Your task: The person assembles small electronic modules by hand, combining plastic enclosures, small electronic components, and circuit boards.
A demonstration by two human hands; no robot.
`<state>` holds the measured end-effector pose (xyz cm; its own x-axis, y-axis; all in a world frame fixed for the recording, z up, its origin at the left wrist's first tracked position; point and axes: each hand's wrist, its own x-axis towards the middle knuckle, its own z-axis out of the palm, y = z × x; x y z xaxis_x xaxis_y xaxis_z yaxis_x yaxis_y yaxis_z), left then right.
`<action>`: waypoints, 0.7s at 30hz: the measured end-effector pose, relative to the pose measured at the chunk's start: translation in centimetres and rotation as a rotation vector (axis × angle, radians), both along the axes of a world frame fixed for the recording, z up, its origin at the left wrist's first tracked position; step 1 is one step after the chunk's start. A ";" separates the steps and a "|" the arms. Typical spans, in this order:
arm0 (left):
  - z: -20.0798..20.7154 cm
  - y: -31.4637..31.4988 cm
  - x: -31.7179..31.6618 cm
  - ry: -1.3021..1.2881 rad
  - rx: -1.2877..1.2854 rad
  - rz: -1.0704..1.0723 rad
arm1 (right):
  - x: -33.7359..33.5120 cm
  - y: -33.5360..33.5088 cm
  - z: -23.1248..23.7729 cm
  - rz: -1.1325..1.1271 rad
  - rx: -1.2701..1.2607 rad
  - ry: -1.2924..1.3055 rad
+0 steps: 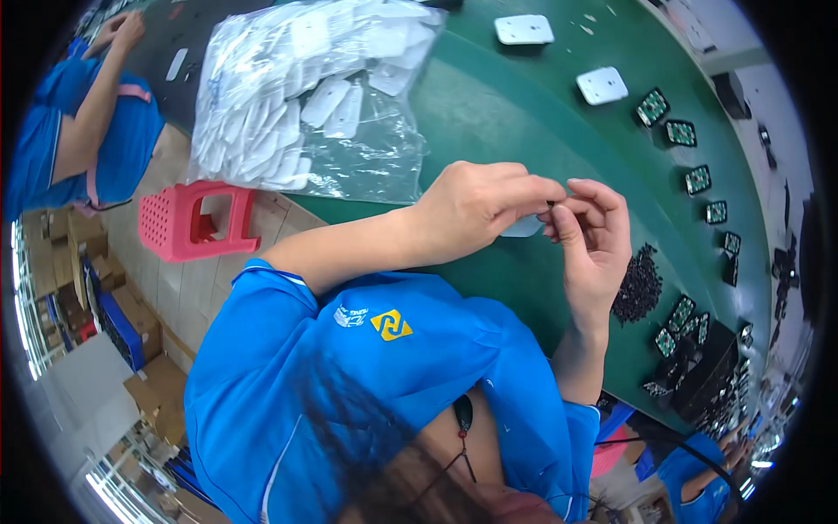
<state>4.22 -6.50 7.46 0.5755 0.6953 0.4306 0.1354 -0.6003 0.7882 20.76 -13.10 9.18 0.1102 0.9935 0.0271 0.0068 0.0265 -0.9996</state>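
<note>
My left hand [484, 208] and my right hand [598, 240] meet over the table, fingertips almost touching. Both are closed in a pinch. A tiny dark piece [551, 204] shows between the fingertips, too small to name, and which hand grips it is unclear. Just beneath the left fingers, a white plastic cover [524, 228] is partly hidden by the hands. To the right of my right hand lies a heap of small black parts [639, 286].
A clear bag of white covers [301, 96] lies at the left. Two white casings [525, 30] [602, 86] sit far off. Several green circuit boards in black housings [681, 134] line the right side, near a black box [705, 371]. A pink stool [196, 223] and co-workers are around.
</note>
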 end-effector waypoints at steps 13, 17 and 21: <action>-0.2 -0.1 2.8 -0.107 -0.797 -0.195 | 2.5 -0.1 -1.7 -0.209 0.445 -0.718; -0.6 -0.2 3.1 -0.176 -0.761 -0.132 | 2.6 0.0 -1.8 -0.221 0.496 -0.819; -1.1 0.6 2.9 -0.163 -0.873 -0.052 | 2.0 -0.3 -1.5 -0.272 0.366 -0.703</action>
<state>7.15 -5.86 6.39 0.5930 0.7888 -0.1616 -0.0294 0.2217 0.9747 22.79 -13.42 7.67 0.1816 0.8499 0.4946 0.6785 0.2557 -0.6886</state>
